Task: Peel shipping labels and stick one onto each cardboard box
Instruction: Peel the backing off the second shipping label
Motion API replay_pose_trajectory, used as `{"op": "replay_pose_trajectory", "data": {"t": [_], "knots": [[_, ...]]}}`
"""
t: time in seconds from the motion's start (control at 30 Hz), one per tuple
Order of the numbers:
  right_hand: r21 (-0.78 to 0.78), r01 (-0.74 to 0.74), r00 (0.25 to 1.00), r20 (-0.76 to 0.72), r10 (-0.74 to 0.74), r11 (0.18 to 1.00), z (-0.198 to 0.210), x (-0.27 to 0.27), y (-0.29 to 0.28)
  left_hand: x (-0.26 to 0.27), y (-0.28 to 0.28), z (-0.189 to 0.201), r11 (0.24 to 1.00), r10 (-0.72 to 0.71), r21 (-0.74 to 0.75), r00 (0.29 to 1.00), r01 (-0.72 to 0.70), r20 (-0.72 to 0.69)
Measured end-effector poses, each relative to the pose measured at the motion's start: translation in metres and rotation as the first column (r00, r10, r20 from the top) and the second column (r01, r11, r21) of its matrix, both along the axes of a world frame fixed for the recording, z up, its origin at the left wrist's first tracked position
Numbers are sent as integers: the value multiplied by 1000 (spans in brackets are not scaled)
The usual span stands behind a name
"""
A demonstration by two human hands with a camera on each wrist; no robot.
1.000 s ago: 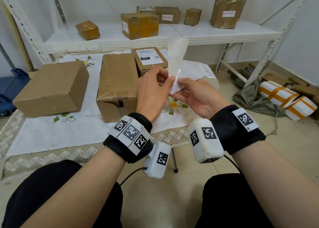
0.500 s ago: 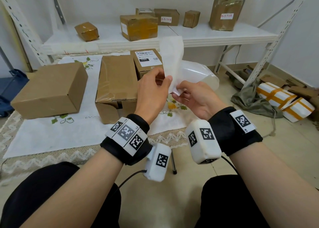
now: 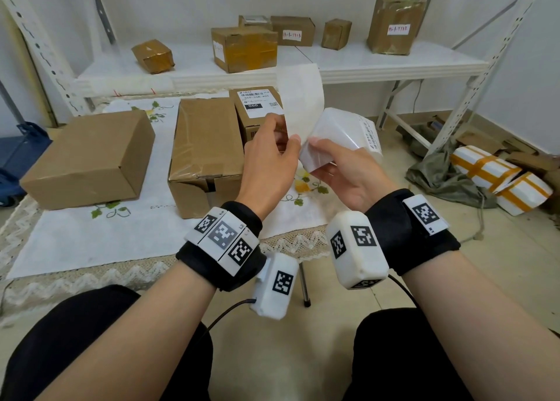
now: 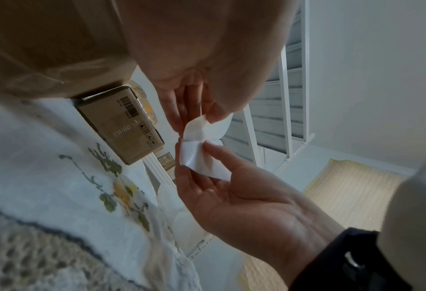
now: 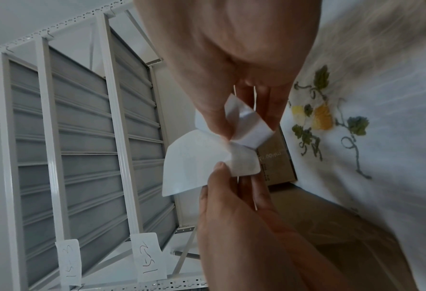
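Both hands mid-peel in front of the chest; left hand (image 3: 268, 158) pinches the upright backing strip (image 3: 303, 97), right hand (image 3: 339, 170) pinches the curling shipping label (image 3: 342, 133); label thin, floppy, sticky one side, likely to fold onto itself, so hold by the edges; unlabelled cardboard boxes (image 3: 209, 136) on the surface just beyond the left hand.

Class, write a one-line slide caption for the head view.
Both hands, left hand and right hand, peel a shipping label from its backing above three cardboard boxes.
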State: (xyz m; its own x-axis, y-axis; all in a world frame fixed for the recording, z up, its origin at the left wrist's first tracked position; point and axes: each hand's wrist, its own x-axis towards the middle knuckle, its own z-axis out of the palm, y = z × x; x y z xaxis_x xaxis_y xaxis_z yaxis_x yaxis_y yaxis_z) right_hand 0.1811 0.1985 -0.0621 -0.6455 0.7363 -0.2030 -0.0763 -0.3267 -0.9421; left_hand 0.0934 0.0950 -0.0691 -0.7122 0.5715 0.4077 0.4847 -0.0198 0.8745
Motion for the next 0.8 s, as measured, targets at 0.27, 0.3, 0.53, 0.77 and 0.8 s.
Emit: {"op": "replay_pose_trajectory", "data": {"t": [0.27,0.3,0.53,0.77,0.8], "knots": [[-27,83,996,44,-82,996,0,2,-1,3,1,0,1000,-7,-12,1000,7,-17],[-33,81,996,46,-80,996,1,2,-1,4,1,0,1000,-9,-14,1000,9,-15],[-90,68,997,-26,-71,994,-2,0,0,7,0,2,1000,-24,-1,1000,24,10],[-98,124,992,-25,-127,987,-6,-4,5,9,-1,3,999,-26,19,999,26,39],[-96,122,992,-27,-125,988,-6,-4,5,9,-1,3,999,-25,22,999,25,38]]}}
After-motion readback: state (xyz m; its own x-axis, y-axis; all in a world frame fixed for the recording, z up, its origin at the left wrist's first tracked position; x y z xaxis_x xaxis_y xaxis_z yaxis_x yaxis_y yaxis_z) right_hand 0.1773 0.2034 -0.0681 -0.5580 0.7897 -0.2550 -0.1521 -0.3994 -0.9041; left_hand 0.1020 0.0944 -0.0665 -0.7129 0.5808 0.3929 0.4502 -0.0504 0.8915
